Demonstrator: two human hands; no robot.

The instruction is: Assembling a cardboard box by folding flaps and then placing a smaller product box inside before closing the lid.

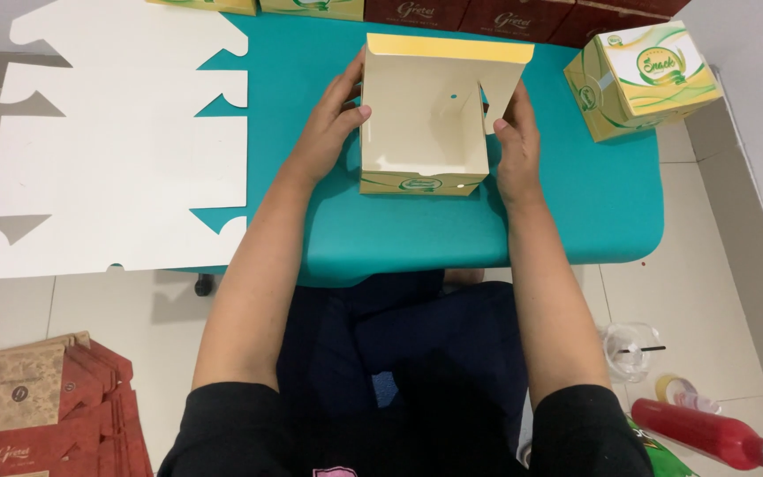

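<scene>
An open yellow-and-green cardboard box [421, 132] stands on the teal table [576, 212], its white inside facing me and its lid flap standing up at the back. My left hand [333, 124] grips the box's left wall, thumb at the rim. My right hand [516, 146] presses against the right wall, fingers up along the side flap. Both hands hold the box between them.
A stack of flat white box blanks [117, 141] covers the table's left part. A finished yellow-green box [642, 79] stands at the back right, dark red boxes [496, 16] along the back. On the floor: red flat cartons [37, 415] left, a red bottle [708, 433] right.
</scene>
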